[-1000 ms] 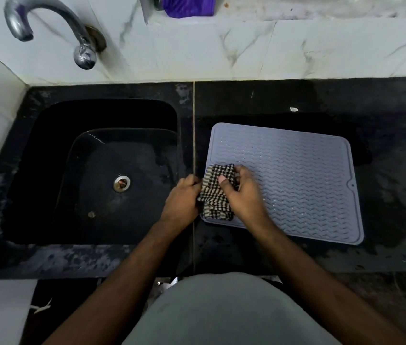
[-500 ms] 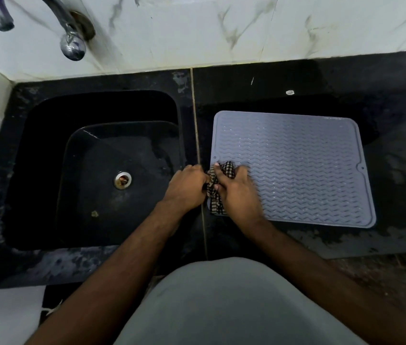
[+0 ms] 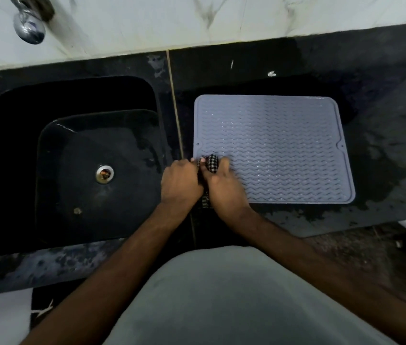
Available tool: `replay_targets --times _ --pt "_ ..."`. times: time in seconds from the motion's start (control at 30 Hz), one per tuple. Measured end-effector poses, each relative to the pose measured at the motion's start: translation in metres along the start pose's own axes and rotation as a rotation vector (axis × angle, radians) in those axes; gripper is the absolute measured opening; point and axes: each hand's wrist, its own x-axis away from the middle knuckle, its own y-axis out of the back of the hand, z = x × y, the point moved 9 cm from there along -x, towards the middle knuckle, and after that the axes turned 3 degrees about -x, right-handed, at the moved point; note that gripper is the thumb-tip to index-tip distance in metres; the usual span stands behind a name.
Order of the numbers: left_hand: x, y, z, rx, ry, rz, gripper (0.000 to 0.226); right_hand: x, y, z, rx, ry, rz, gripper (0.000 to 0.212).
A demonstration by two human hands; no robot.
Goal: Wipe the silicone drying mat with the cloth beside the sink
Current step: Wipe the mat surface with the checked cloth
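A grey silicone drying mat (image 3: pixel 281 145) with wavy ridges lies flat on the black counter, right of the sink. A black-and-white checked cloth (image 3: pixel 212 162) is bunched at the mat's near left corner. My right hand (image 3: pixel 224 188) is closed over the cloth from the right, and my left hand (image 3: pixel 180 181) grips it from the left at the mat's edge. Most of the cloth is hidden between the two hands; a strip shows below them.
A black sink (image 3: pixel 72 160) with a metal drain (image 3: pixel 104 173) lies to the left. A chrome tap (image 3: pixel 29 23) juts from the white marble wall at top left. The wet black counter (image 3: pixel 383 145) stretches right of the mat. My grey shirt fills the bottom.
The cloth has been gathered from a flat folded pad into a tight bunch between both hands. The camera has tilted down, so the mat sits higher in view.
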Motion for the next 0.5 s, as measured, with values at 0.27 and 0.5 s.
replay_targets --times 0.27,0.5 --pt "0.015 -0.01 -0.019 -0.231 0.1 -0.071 0.05 0.009 0.008 -0.022 0.13 -0.015 -0.036 0.058" --pt "0.022 -0.018 -0.032 -0.371 0.151 -0.053 0.057 0.029 0.024 -0.076 0.122 -0.102 -0.056 0.06"
